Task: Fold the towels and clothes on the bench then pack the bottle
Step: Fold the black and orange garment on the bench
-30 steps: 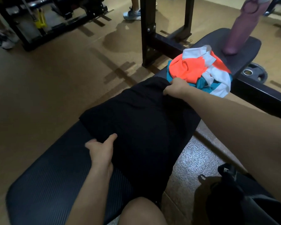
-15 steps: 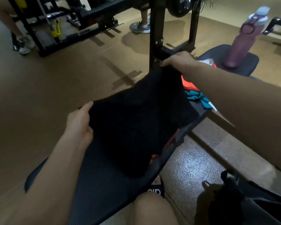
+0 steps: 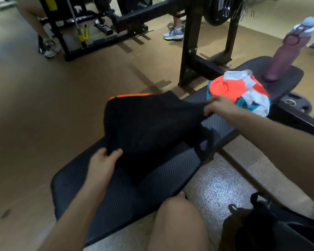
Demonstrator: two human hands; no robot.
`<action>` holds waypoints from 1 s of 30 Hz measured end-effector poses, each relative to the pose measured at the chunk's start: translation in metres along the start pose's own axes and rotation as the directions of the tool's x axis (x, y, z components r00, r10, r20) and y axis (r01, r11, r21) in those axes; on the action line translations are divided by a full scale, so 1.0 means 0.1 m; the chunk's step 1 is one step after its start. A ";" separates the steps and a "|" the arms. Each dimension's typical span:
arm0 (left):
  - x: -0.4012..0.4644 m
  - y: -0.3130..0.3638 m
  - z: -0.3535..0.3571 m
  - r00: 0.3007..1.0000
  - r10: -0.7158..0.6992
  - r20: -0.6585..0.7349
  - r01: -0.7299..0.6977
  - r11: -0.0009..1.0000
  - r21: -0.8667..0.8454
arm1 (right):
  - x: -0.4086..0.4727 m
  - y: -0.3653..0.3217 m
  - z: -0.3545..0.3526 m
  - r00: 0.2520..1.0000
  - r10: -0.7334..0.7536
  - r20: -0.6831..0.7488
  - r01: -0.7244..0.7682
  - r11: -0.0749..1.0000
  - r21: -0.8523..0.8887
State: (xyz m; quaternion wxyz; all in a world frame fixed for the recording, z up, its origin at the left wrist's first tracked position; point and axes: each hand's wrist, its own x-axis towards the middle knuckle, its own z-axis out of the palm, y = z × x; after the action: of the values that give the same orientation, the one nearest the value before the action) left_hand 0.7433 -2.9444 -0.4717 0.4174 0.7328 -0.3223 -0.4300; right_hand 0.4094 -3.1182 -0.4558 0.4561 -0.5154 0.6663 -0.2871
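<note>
A black garment (image 3: 150, 124) with an orange edge hangs just above the ribbed black bench (image 3: 134, 185), stretched between both hands. My left hand (image 3: 102, 161) pinches its near corner. Its far corner is gripped by my right hand (image 3: 218, 106). Beyond the right hand lies a crumpled orange, white and teal cloth (image 3: 239, 91) on the bench. A purple bottle (image 3: 286, 53) with a pale lid stands upright on the bench's far end.
A dark bag (image 3: 272, 229) sits on the floor at the lower right, beside my knee (image 3: 178, 220). A black rack upright (image 3: 190, 42) stands behind the bench, with a weight plate (image 3: 292, 104) on the floor. Other people's legs and shoes show at the back.
The black garment, lying flat a second ago, was lifted high and is now lower and turned, showing an orange edge. My right hand came down near the colourful cloth.
</note>
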 end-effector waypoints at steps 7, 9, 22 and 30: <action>-0.32 -0.82 -0.02 0.981 -0.193 0.027 0.187 0.972 0.140 | -0.25 0.80 0.09 0.990 0.142 0.005 -0.138 0.966 -0.219; -0.31 -0.78 -0.02 0.983 -0.180 0.049 0.167 0.967 0.192 | -0.26 0.76 0.11 0.995 0.101 -0.026 -0.105 0.971 -0.217; -0.52 -0.76 0.06 0.948 -0.244 0.206 0.188 0.948 0.259 | -0.40 0.93 0.02 0.990 0.117 -0.081 -0.138 0.934 -0.331; -0.11 -0.65 0.08 0.969 -0.244 -0.032 0.246 0.966 0.084 | -0.33 0.70 0.14 0.997 0.006 -0.075 -0.028 0.951 -0.308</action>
State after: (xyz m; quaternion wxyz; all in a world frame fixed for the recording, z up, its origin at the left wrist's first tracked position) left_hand 0.7392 -2.9090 -0.5275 0.3320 0.7891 -0.2435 -0.4558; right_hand 0.3938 -3.0649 -0.5110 0.3479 -0.5637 0.7235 -0.1942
